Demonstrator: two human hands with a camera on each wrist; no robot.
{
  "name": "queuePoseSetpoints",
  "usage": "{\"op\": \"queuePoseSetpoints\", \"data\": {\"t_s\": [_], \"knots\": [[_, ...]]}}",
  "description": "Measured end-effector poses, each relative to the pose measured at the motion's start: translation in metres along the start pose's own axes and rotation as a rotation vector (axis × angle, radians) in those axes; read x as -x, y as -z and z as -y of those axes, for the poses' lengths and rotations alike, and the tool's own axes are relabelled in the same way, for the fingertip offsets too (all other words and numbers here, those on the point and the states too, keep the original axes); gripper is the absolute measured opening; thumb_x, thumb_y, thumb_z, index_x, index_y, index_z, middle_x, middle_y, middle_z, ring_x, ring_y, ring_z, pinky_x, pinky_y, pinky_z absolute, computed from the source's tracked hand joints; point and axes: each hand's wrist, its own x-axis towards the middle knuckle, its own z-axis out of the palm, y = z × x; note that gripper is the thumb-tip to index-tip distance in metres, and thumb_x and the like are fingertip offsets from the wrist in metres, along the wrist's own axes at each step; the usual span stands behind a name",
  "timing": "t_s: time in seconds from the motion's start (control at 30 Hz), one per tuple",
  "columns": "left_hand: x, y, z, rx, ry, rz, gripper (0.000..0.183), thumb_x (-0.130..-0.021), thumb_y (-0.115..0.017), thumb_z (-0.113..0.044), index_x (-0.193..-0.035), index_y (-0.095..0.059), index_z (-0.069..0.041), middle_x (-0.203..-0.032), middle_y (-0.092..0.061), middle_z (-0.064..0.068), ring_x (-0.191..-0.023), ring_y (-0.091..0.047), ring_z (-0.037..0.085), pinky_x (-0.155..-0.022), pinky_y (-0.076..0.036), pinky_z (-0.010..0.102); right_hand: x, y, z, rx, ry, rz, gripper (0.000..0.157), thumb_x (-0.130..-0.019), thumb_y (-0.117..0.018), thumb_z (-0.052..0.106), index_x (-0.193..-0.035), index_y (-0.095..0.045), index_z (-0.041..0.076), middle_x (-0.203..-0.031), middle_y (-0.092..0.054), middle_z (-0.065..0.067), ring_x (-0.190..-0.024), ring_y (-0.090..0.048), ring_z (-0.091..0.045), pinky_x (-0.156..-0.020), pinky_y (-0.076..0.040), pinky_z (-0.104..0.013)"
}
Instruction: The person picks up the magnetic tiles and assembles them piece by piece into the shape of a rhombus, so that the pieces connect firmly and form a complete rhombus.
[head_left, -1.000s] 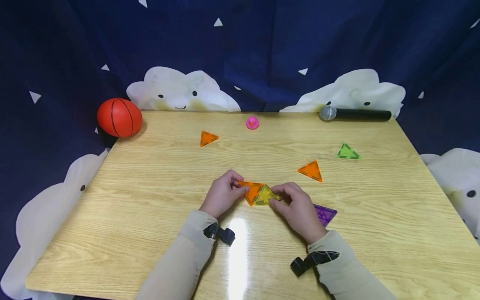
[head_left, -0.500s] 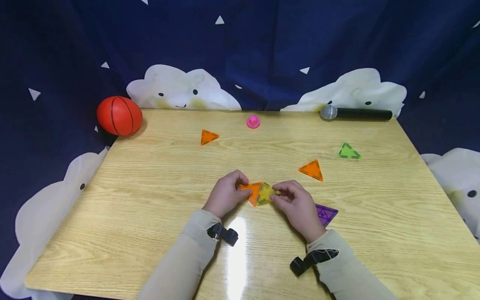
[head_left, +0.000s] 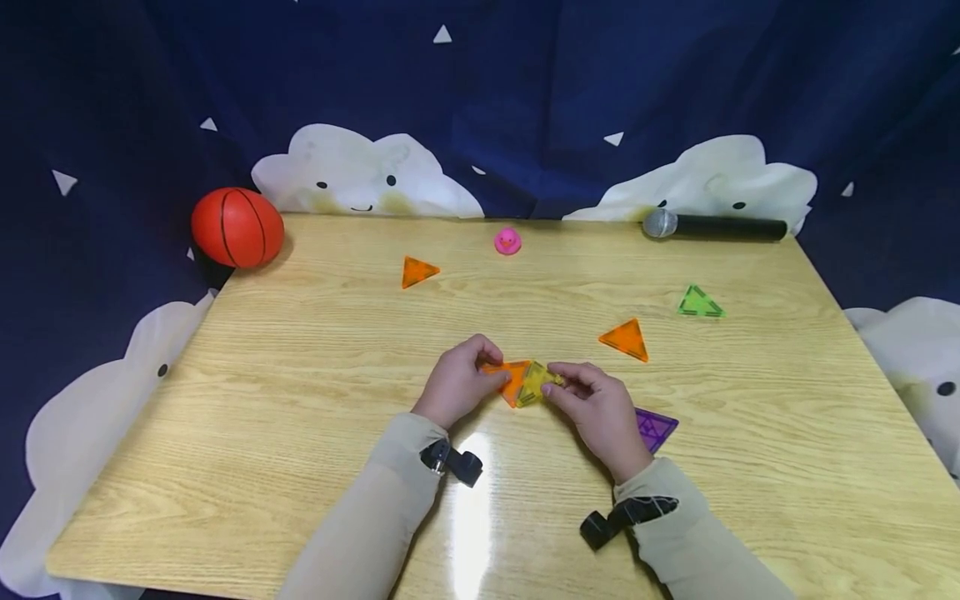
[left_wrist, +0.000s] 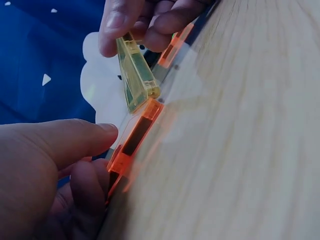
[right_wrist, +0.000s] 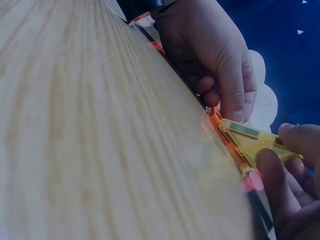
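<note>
My left hand (head_left: 463, 382) pinches an orange triangular magnetic tile (left_wrist: 134, 137) between thumb and fingers, low over the wooden table. Between the thumb and fingers of my right hand (head_left: 600, 412) is a yellow triangular magnetic tile (right_wrist: 250, 141). It leans up at an angle to the orange one, and their neighbouring edges meet or nearly meet. The yellow tile's far corner is hidden by my right fingers. A purple tile (head_left: 655, 430) lies partly covered by my right hand.
Two loose orange triangles, one at the back left (head_left: 418, 272) and one right of centre (head_left: 627, 340), lie on the table (head_left: 300, 333). A green triangle (head_left: 700, 302), pink rubber duck (head_left: 507, 242), red ball (head_left: 238, 227) and microphone (head_left: 720, 227) are farther back.
My left hand has shifted slightly to the right with the orange tile, closer to my right hand. The yellow tile has turned a little in my right fingers.
</note>
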Motion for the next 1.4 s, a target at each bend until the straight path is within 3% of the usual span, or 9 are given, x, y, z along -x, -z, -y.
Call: {"op": "queuePoseSetpoints", "data": {"t_s": [0.23, 0.4, 0.6, 0.83, 1.07, 1.4], "knots": [[-0.001, -0.004, -0.003, 0.018, -0.008, -0.007, 0.019, -0.087, -0.080, -0.021, -0.100, -0.066, -0.017, -0.099, -0.070, -0.003, -0.081, -0.057, 0.016, -0.075, -0.048, 0.033, 0.000, -0.001, 0.000, -0.146, -0.053, 0.050, 0.030, -0.089, -0.076, 0.006, -0.118, -0.071, 0.001, -0.094, -0.070, -0.015, -0.076, -0.070, -0.016, -0.072, -0.058, -0.027], [-0.004, -0.006, 0.000, 0.105, 0.005, -0.049, 0.016, -0.089, -0.077, -0.025, -0.099, -0.066, -0.018, -0.091, -0.068, -0.005, -0.073, -0.056, 0.015, -0.068, -0.048, 0.029, 0.001, 0.000, -0.002, -0.065, -0.022, 0.023, 0.027, -0.088, -0.078, 0.008, -0.114, -0.073, 0.003, -0.092, -0.070, -0.011, -0.075, -0.067, -0.013, -0.070, -0.056, -0.022], [-0.008, -0.006, 0.006, 0.230, 0.034, -0.153, 0.010, -0.092, -0.074, -0.023, -0.096, -0.067, -0.016, -0.079, -0.063, 0.001, -0.066, -0.054, 0.016, -0.058, -0.048, 0.028, 0.001, 0.001, -0.003, -0.003, -0.002, 0.010, 0.026, -0.087, -0.079, 0.012, -0.113, -0.074, 0.006, -0.092, -0.071, -0.007, -0.078, -0.064, -0.015, -0.069, -0.053, -0.021], [-0.013, 0.000, 0.017, 0.204, 0.018, -0.237, 0.008, -0.093, -0.070, -0.020, -0.095, -0.069, -0.013, -0.089, -0.068, 0.002, -0.074, -0.057, 0.016, -0.067, -0.048, 0.030, 0.002, -0.001, -0.005, -0.027, -0.021, 0.035, 0.027, -0.088, -0.078, 0.012, -0.113, -0.074, 0.006, -0.092, -0.070, -0.007, -0.077, -0.063, -0.016, -0.069, -0.053, -0.022], [-0.025, 0.020, 0.032, 0.203, 0.041, -0.373, 0.008, -0.093, -0.067, -0.016, -0.098, -0.070, -0.009, -0.092, -0.067, 0.007, -0.082, -0.059, 0.021, -0.076, -0.046, 0.033, 0.003, -0.003, -0.005, -0.028, -0.019, 0.043, 0.026, -0.088, -0.079, 0.013, -0.113, -0.074, 0.007, -0.093, -0.070, -0.006, -0.079, -0.062, -0.017, -0.069, -0.053, -0.022], [-0.043, 0.047, 0.043, 0.203, 0.045, -0.443, 0.020, -0.096, -0.066, -0.015, -0.113, -0.070, -0.005, -0.111, -0.066, 0.012, -0.097, -0.060, 0.027, -0.088, -0.047, 0.039, 0.001, -0.002, -0.003, 0.000, 0.020, 0.038, 0.026, -0.088, -0.079, 0.014, -0.112, -0.075, 0.008, -0.092, -0.070, -0.005, -0.078, -0.061, -0.017, -0.068, -0.051, -0.022]]}}
